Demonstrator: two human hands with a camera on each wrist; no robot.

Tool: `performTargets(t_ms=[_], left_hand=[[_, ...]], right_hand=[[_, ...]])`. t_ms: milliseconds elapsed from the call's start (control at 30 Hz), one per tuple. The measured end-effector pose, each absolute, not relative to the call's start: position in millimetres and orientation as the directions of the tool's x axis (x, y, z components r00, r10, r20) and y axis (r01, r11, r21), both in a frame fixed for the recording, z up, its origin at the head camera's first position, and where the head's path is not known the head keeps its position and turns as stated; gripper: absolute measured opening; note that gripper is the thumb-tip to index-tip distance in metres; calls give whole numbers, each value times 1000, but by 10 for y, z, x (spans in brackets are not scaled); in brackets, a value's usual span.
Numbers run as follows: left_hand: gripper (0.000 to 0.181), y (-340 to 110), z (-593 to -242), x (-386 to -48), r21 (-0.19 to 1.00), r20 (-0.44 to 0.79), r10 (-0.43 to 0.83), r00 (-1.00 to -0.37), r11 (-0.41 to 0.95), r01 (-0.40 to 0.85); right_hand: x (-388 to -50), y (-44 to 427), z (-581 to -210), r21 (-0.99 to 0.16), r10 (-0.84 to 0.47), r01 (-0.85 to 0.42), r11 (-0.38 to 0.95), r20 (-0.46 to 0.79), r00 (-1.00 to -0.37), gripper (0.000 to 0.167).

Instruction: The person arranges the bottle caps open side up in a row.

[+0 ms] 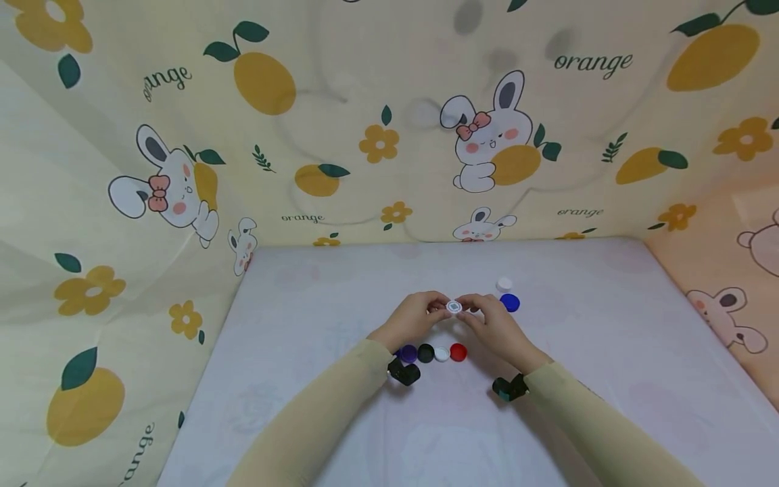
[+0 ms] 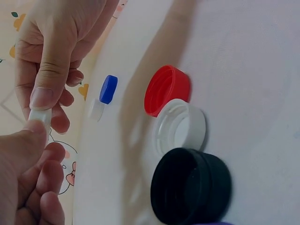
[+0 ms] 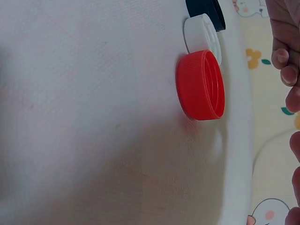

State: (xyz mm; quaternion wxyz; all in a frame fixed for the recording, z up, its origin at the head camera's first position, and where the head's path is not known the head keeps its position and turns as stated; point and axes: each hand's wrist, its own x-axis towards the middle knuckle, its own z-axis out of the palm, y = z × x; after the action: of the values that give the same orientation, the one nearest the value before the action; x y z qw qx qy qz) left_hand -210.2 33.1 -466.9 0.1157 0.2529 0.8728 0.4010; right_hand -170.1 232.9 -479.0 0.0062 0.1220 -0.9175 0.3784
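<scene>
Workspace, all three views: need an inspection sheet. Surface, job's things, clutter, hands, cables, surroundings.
Surface: flat white tabletop, shadows across it.
Job's things: small round white piece with a patterned top, off the table; nearer row, left to right: round purple plastic cap, round black plastic cap, round white plastic cap, round red plastic cap, left end partly hidden; farther back, round blue plastic cap and second round white cap.
Clutter: nothing seen.
Hands: left hand and right hand both pinch the patterned piece; black wrist cameras worn.
Cables: nothing seen.
Surroundings: cream backdrop printed with rabbits, oranges, flowers.
</scene>
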Motion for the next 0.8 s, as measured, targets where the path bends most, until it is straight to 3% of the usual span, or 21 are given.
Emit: performTargets(t_ms=[433, 800], left_hand=[[26, 321, -4680, -2088, 761, 9, 537, -843, 544, 354], [27, 320, -4712, -2077, 828, -17, 493, -870, 495, 264]], right_hand=[[-1714, 2322, -4807, -686, -224, -249, 683, 128, -966, 30], [-1706, 2279, -4800, -734, -127, -111, 670, 33, -991, 40]])
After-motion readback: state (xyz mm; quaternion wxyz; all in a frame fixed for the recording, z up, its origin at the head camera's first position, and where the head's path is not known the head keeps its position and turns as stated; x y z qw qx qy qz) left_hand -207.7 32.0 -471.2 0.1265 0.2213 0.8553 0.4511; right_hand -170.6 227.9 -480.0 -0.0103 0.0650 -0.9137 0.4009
